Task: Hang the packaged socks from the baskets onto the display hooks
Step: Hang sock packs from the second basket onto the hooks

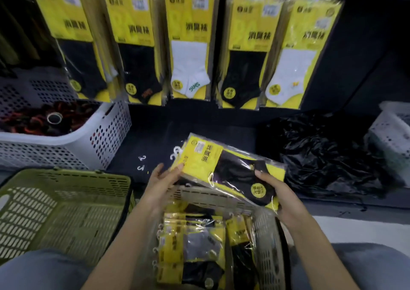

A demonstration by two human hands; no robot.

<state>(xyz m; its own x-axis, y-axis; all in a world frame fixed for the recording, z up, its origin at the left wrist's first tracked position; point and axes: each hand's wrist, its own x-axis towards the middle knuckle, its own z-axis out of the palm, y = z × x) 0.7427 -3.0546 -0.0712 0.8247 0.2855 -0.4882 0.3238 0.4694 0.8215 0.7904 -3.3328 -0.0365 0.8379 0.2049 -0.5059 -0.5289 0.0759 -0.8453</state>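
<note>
— Two hands on one stack of sock packs [228, 170]?
— Yes: left hand [162, 179] steadies the hook end, right hand [275, 192] grips the bottom, above the beige basket [221, 198], probably squaring them for the hooks.

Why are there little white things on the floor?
Those look like loose white hooks lying on the dark floor, near the white basket, with no sock packs on them. That seems out of place. Both hands, left and right, hold a stack of sock packs.
</note>
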